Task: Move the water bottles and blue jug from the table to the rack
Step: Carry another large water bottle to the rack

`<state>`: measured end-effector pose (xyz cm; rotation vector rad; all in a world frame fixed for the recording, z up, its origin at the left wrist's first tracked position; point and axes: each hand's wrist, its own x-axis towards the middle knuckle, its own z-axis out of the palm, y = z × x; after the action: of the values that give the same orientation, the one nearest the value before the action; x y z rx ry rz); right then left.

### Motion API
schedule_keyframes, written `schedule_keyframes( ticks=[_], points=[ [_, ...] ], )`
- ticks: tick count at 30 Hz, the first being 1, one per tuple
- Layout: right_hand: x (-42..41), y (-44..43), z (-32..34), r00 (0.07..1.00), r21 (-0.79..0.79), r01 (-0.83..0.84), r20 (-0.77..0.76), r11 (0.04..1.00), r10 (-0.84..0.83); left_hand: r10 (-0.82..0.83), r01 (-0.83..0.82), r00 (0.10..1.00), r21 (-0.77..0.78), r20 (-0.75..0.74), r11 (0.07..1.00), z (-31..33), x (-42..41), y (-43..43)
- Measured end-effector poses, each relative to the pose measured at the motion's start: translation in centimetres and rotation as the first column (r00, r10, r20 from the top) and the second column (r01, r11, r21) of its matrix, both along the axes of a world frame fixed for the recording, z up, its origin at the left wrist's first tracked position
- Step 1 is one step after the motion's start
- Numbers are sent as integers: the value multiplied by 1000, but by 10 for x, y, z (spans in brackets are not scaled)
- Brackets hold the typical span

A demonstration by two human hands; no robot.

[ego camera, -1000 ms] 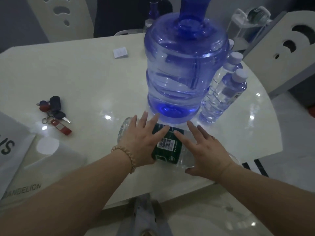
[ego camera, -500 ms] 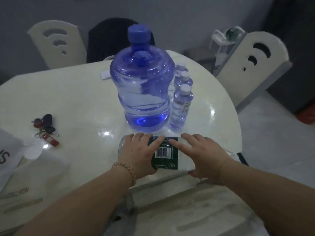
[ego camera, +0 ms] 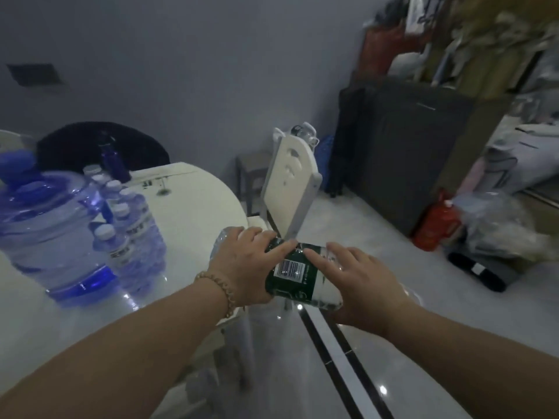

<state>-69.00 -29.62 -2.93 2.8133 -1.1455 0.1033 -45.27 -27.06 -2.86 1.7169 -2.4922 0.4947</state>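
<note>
A large clear water bottle with a green label (ego camera: 295,272) lies on its side in the air, just past the table's right edge, held between both hands. My left hand (ego camera: 246,267) grips its left part and my right hand (ego camera: 360,285) its right part. The big blue jug (ego camera: 45,231) stands on the white round table (ego camera: 193,204) at the left. Several small water bottles (ego camera: 133,237) with white caps stand tight against the jug's right side. A white rack (ego camera: 302,134) holding a bottle shows behind the chair by the wall.
A white chair (ego camera: 292,182) stands just past the table's right edge. A dark cabinet (ego camera: 402,152) lines the right wall, with a red container (ego camera: 435,225) and plastic bags (ego camera: 496,225) on the floor beside it. A dark blue bottle (ego camera: 113,158) stands at the table's back.
The view has swung right. Both hands have lifted the green-label bottle off the table and carried it past the table's right edge. The jug and small bottles stay in place.
</note>
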Motion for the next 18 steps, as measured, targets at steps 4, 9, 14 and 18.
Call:
schedule_keyframes(
  ticks=[4, 9, 14, 18],
  points=[
    [-53, -28, 3, 998, 17, 63, 3, 998, -63, -71, 71, 997, 7, 23, 997, 9, -50, -43],
    [-94, -78, -1, 990, 54, 131, 37, 990, -133, -139, 137, 988, 43, 72, 990, 11, -91, -110],
    [-127, -164, -12, 989, 61, 146, -4, 987, -146, -147, 141, 986, 75, 75, 987, -2, -125, -197],
    [-155, -251, -24, 983, 84, 180, -38, 980, -178, -166, 161, 984, 80, 66, 984, -17, -152, -288]
  ],
)
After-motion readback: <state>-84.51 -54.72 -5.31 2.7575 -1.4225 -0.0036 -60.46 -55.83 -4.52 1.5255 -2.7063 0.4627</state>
